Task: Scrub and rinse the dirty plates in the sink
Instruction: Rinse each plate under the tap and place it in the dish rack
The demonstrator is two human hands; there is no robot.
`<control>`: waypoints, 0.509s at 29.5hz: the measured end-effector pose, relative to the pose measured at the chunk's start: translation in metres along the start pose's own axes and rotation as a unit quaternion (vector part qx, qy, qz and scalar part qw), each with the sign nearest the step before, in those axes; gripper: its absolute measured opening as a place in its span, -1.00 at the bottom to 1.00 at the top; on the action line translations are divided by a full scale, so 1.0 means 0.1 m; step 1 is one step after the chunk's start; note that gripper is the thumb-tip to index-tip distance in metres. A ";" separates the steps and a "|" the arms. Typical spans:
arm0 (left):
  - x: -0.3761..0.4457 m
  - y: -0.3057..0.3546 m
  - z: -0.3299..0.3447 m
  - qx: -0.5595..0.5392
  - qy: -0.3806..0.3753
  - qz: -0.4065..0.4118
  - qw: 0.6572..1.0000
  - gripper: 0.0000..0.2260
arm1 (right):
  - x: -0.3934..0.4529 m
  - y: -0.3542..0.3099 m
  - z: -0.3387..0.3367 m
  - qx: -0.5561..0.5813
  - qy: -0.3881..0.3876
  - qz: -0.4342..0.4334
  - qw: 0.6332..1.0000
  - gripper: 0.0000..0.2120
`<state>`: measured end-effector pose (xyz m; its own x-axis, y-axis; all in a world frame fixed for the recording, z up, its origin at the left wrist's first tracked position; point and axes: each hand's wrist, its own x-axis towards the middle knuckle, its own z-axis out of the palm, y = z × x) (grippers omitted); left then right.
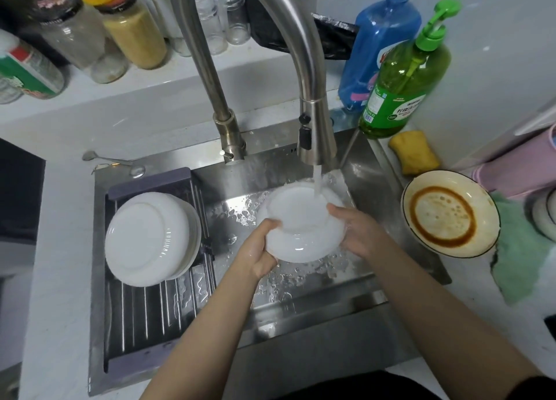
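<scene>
Grip: left hand [261,246] and right hand [354,230] curl round the rim of a white plate [301,228], held upside down under the tap [316,134] stream, over the sink [370,171]. Done: washed plates [150,240] on rack [156,315]. Left: stained plate [449,213] on the counter, probably last.

home kitchen, steel sink [376,171], tap [313,104], dish soap [403,80], spice jars [132,29]

A white plate [301,234] is held upside down by the left hand [260,249] and right hand [358,234] under water run from the faucet [316,128] over the sink [370,174].
</scene>
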<state>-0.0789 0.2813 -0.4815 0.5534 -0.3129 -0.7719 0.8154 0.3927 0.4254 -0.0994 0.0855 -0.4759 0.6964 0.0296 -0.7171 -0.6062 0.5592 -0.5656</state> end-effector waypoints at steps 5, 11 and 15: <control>0.13 -0.16 0.18 0.295 0.110 0.155 0.936 -0.55 | -0.19 0.03 0.11 -0.006 0.035 -0.100 0.994 -0.67; 0.34 -0.29 0.26 0.539 0.045 0.299 0.786 -0.45 | -0.44 -0.01 0.26 -0.093 0.097 -0.178 0.975 -0.75; 0.37 -0.27 0.29 0.589 -0.014 0.375 0.716 -0.54 | -0.53 -0.16 0.21 -0.125 0.088 -0.173 0.973 -0.73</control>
<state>-0.0756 0.2342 -0.5084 0.9001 -0.4200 -0.1159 -0.1436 -0.5372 0.8311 -0.1188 0.0929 -0.4201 0.8119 -0.2796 -0.5126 -0.4370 0.2913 -0.8510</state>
